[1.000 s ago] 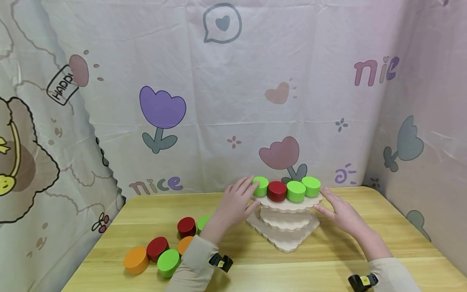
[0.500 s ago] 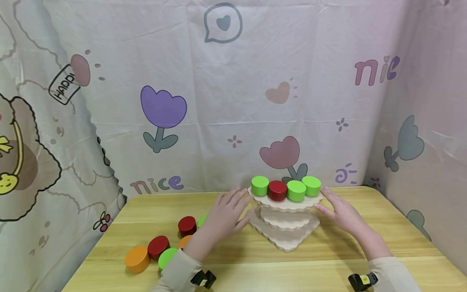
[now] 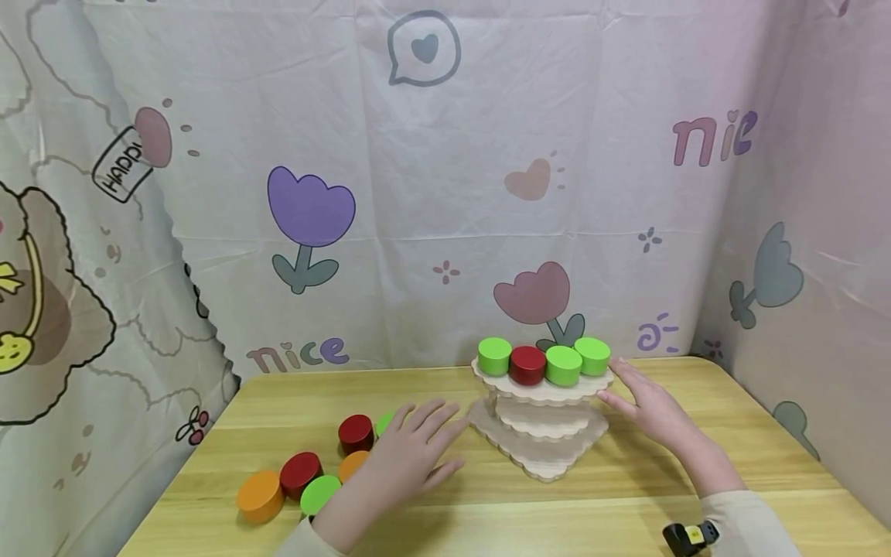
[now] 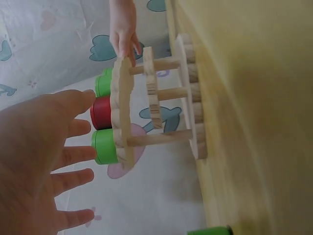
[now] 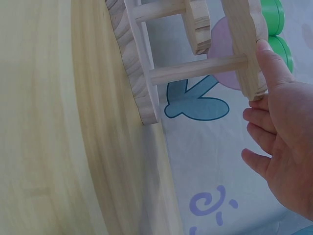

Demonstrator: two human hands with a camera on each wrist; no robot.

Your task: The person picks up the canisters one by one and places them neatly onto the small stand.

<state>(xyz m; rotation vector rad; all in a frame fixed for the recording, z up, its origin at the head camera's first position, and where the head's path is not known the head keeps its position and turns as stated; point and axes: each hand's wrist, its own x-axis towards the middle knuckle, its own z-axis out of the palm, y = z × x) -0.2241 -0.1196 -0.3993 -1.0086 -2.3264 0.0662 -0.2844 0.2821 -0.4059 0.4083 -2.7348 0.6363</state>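
Hiding green block [image 3: 385, 422] partly: left grip [image 3: 411, 452] | touching stand [image 3: 543, 419]: right grip [image 3: 650, 406]

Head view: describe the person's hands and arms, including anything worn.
The left hand and right hand wear no gloves. The left sleeve and right sleeve are plain, light beige. Near the right wrist sits a small, boxy black device with a yellow marking.

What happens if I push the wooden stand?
The wooden stand likely won't bend: straight posts join its boards. It might tip, with four blocks up high. Those blocks could slide, since no rim shows around the top.
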